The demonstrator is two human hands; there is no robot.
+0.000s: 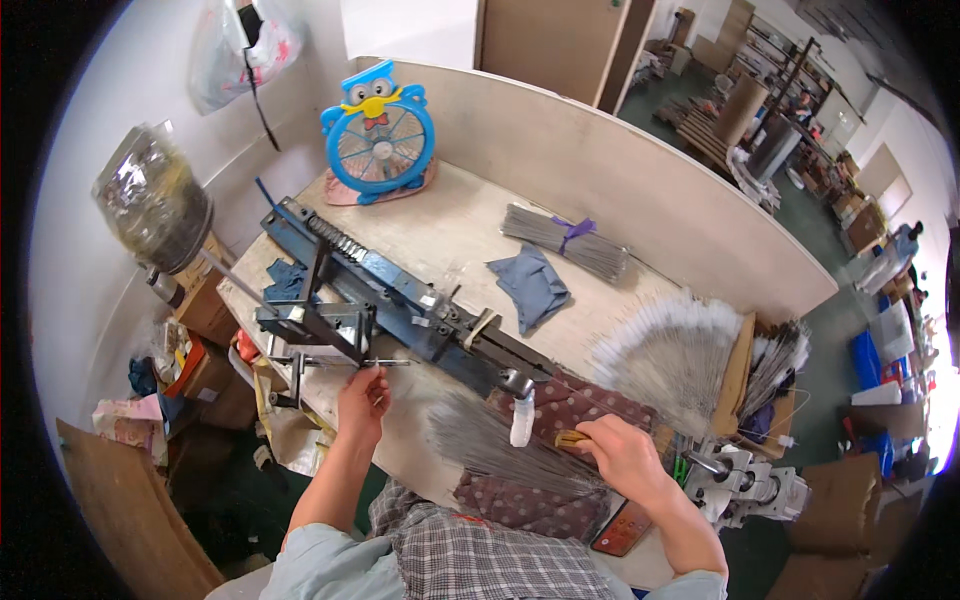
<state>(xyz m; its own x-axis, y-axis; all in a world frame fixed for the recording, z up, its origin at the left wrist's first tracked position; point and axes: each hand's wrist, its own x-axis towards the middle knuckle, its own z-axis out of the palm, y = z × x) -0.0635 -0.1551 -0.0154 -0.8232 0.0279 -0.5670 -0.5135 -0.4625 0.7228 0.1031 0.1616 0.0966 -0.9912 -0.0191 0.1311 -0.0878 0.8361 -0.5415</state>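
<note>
My left hand [364, 404] is raised with its fingers pinched together at a thin metal rod of the black fixture [340, 335]; whatever lies between the fingertips is too small to make out. On the right, my right hand [622, 452] grips a small yellow-brown piece [571, 439] whose kind I cannot tell. This piece is above a loose spread of thin grey wires [500, 450] lying on the table and a dotted brown cloth [530, 505]. Between my hands, a lever with a white-wrapped handle [522, 422] hangs from the long dark blue bench machine [400, 290].
Fanned wires with white tips [655, 350] lie at the right, beside a cardboard box [740, 380]. Behind the machine are a purple-tied wire bundle [565, 243], a grey-blue cloth [530, 287] and a blue fan [380, 145]. A phone [622, 528] and a grey metal device [745, 488] are near my right forearm.
</note>
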